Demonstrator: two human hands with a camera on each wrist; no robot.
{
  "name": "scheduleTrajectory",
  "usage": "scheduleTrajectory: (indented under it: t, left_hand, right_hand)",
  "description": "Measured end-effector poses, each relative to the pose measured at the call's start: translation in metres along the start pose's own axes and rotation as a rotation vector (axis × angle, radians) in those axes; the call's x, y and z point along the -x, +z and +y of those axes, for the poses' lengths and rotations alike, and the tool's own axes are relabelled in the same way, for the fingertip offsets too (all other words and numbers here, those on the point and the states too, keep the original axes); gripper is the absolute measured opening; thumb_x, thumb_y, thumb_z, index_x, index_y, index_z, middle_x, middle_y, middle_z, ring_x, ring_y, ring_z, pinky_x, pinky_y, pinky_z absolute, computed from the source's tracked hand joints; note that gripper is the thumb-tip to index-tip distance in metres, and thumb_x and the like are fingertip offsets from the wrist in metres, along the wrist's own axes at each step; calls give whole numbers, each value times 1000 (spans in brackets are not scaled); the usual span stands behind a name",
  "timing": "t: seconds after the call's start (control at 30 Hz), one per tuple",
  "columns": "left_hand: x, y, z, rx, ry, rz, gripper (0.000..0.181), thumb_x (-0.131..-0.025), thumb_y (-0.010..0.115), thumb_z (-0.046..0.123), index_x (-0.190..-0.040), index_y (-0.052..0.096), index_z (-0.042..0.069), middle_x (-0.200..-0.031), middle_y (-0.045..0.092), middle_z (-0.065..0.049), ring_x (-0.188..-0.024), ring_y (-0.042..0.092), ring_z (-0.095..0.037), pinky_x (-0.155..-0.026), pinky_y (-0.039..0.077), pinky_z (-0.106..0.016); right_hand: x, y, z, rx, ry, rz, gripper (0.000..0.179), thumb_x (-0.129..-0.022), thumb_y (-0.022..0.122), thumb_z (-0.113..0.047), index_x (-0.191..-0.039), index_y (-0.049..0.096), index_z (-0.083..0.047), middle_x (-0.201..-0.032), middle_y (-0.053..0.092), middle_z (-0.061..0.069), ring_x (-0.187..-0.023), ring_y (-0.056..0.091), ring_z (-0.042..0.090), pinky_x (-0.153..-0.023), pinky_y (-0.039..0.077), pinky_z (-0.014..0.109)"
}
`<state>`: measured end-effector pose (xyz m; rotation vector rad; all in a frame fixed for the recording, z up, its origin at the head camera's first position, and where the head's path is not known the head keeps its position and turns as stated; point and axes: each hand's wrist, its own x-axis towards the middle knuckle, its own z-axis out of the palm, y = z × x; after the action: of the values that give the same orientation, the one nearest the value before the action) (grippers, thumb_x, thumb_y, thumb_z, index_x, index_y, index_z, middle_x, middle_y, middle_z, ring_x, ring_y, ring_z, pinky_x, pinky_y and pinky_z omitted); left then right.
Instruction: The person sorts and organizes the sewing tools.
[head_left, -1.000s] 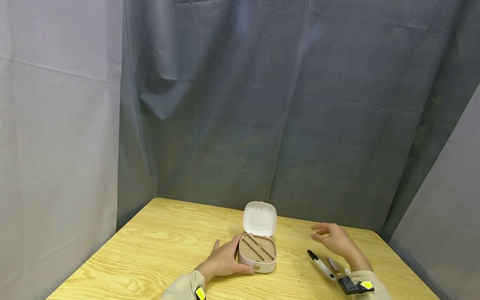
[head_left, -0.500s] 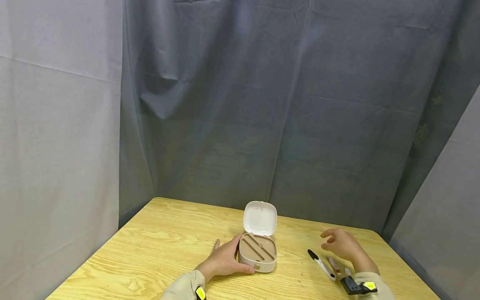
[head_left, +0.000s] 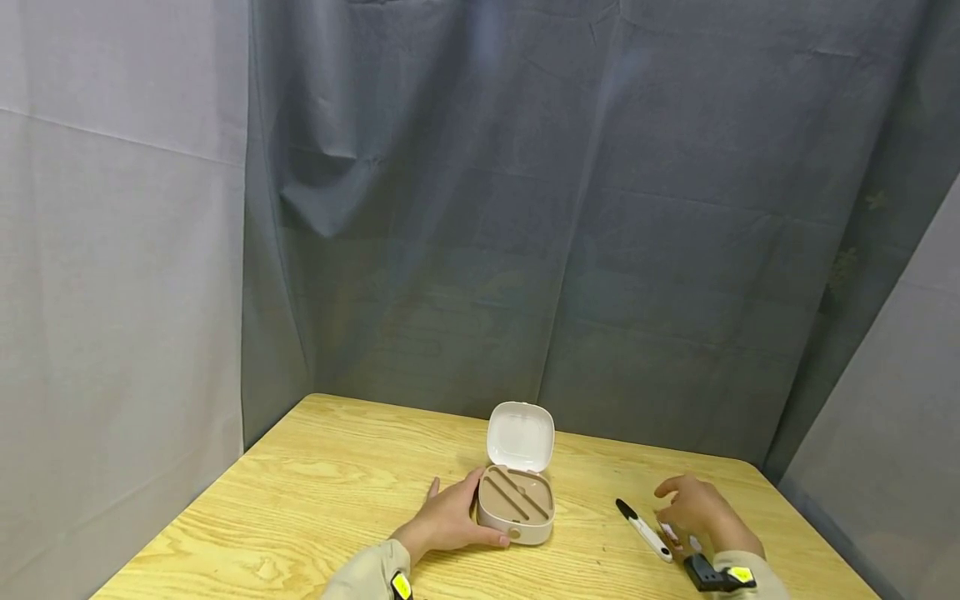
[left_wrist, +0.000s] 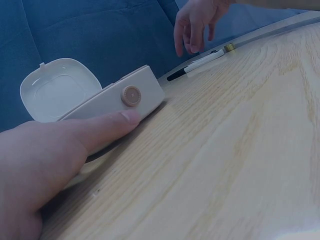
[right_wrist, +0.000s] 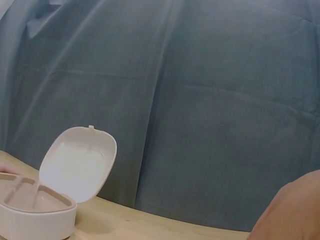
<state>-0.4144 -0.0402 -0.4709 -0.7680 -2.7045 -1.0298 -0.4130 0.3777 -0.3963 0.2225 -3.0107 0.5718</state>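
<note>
My left hand (head_left: 450, 518) holds a small white box (head_left: 534, 536) from the left, fingers along its side and thumb across the front. In the left wrist view the thumb lies just below a round tan button (left_wrist: 131, 96). A tan divided tray (head_left: 496, 500) fills the box, and its white lid (head_left: 521, 437) stands raised at the back. My right hand (head_left: 697, 510) hovers at the right with loosely bent fingers pointing down. Below its fingertips lies a small pinkish strip (head_left: 672, 538), partly hidden. A slim white tool with a black end (head_left: 643, 531) lies just left of that hand.
A small pale piece (head_left: 695, 544) lies near the right wrist device (head_left: 705, 575). The wooden table (head_left: 337, 467) ends at a grey curtain (head_left: 450, 250) close behind the box. Light cloth panels (head_left: 120, 292) hang at both sides.
My right hand has moved right and toward me, lowering over the small pinkish strip. My left hand, the box and the slim white tool stay where they were.
</note>
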Motion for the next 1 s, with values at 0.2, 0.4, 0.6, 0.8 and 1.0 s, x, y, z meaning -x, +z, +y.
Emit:
scheduleTrajectory:
  t: [0.2,0.4,0.6,0.8,1.0]
  left_hand:
    - [-1,1,-1,-10,3,3,118,-71,83,72,-160,34,12,-154,51,-5,-141,47,-26,-115,8,-74]
    - [-1,1,-1,-16,1,2,119,-71,82,73,-160,34,12,-154,51,-6,-142,46,-26,-115,8,-74]
    - [0,1,0,-12,-4,-2,118,-71,83,72,-161,34,12,-154,51,-7,-142,46,-27,-115,9,-74]
    - [0,0,0,-9,-3,-1,118,-71,83,72,-161,34,12,-154,51,-6,-142,46,-27,-115,8,-73]
    - [-1,0,0,-14,-2,0,118,-71,82,73,-160,34,12,-154,51,-6,-141,46,-27,-115,8,-73]
  right_hand:
    - [-2,5,5,-18,25,-62,36,-85,81,-12,-116,72,3,-108,70,20,-97,64,35,-85,54,56]
    - [-2,8,8,-52,70,-124,40,-77,81,-6,-116,73,1,-106,70,15,-91,58,32,-79,52,48]
    - [2,10,7,-7,42,-106,41,-68,79,-2,-109,76,-3,-89,68,7,-81,57,29,-69,51,39]
    - [4,10,4,-29,75,-117,41,-71,79,2,-112,74,-1,-85,66,5,-77,57,27,-65,48,36]
    - [3,10,4,-43,99,-127,42,-72,80,4,-113,74,-1,-84,65,5,-76,57,26,-65,48,36]
